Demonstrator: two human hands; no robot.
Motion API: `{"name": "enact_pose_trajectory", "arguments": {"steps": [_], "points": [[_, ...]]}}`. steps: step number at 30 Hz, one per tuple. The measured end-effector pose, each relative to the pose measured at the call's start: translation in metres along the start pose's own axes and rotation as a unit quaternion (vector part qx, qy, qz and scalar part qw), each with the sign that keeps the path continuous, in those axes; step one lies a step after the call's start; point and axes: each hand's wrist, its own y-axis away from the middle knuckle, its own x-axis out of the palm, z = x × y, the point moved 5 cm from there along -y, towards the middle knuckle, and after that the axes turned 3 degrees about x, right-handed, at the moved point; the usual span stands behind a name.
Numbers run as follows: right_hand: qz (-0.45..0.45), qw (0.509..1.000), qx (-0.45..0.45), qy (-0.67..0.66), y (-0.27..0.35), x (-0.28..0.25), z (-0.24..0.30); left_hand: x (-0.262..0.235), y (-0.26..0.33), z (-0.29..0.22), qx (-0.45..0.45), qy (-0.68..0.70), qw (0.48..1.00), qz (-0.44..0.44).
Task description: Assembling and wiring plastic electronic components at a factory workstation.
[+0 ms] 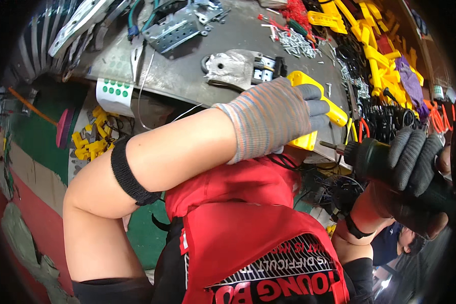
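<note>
My left hand [276, 114], in a grey striped knit glove with dark fingertips, reaches over the bench edge with its fingers wrapped round a yellow plastic handle-shaped part [335, 112]. Just beyond the wrist lies a grey metal piece [230, 69] with a shiny slotted block; whether it joins the yellow part is hidden by the glove. At the right, my right hand [415, 159], in a dark grey glove, grips a dark power screwdriver [372, 158]. Its bit [330, 145] points left toward the yellow part, apart from it.
On the metal bench [182, 76] stand a perforated metal bracket [172, 38], pliers [137, 50] and a heap of screws [296, 43]. Yellow plastic parts [377, 61] pile up at the far right. A sheet with green dots [115, 93] hangs over the edge. Another person [392, 245] is at lower right.
</note>
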Motion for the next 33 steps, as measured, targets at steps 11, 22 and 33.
{"name": "enact_pose_trajectory", "arguments": {"steps": [11, 22, 33], "points": [[-0.013, 0.992, 0.097, -0.084, 0.017, 0.008, -0.026, -0.005, -0.016, -0.010, -0.032, 0.010, 0.997, -0.070], [0.066, 0.972, 0.226, -0.002, 0.007, -0.001, 0.004, -0.013, -0.023, -0.017, -0.024, -0.071, 0.992, -0.102], [-0.325, 0.529, 0.271, 0.735, 0.044, -0.276, 0.079, -0.020, -0.025, -0.025, -0.098, 0.012, 0.994, -0.055]]}}
